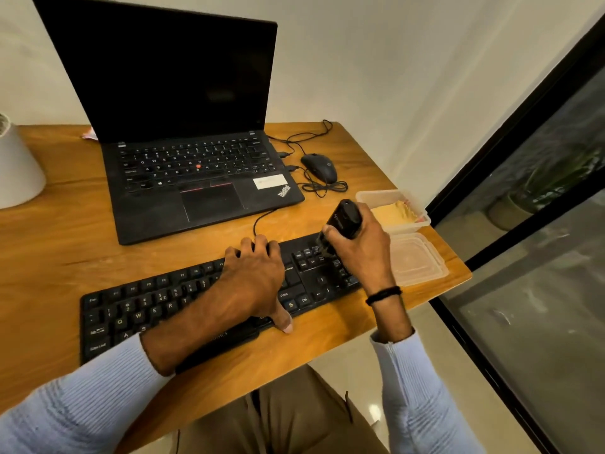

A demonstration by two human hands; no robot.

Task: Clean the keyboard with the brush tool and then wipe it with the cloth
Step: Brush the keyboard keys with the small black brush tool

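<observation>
**Sleeved forearms over keyboard**

Black keyboard [137, 309] lies on the wooden desk [49, 244]. Left hand [252, 276] rests flat across it, fingers spread. Right hand [360, 244] grips the brush tool [342, 217], its blurred tip apparently touching the right-hand keys. Cloth [391, 213] sits in a plastic container [422, 214] beyond.

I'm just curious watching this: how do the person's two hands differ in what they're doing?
The left hand lies flat on the keyboard, palm down; the right hand is raised and closed around the black brush tool. The left holds nothing; the right wears a dark wristband. Both are over the keyboard.
</observation>
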